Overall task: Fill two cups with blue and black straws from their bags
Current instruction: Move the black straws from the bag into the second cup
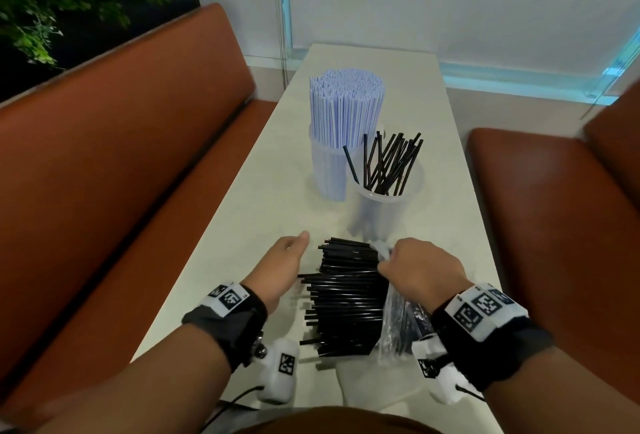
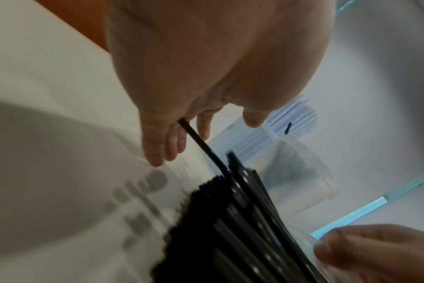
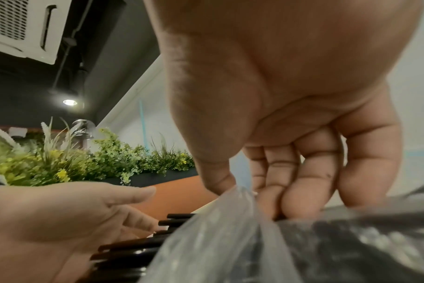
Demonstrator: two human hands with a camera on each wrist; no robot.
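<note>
Our right hand [image 1: 420,269] pinches the clear bag [image 1: 398,322] at the near edge of the table [image 1: 242,211]. Our left hand [image 1: 277,265], fingers relaxed, touches a black straw [image 2: 201,143] of the pile [image 1: 346,298] beside it.

From the head view my right hand [image 1: 420,269] covers its own grip on the clear bag [image 1: 398,322], and my wrist hides the bag's near end. The pile of black straws [image 1: 346,298] buries its lower layers. In the left wrist view the printing on the counter [image 2: 61,114] is smeared past reading.
</note>
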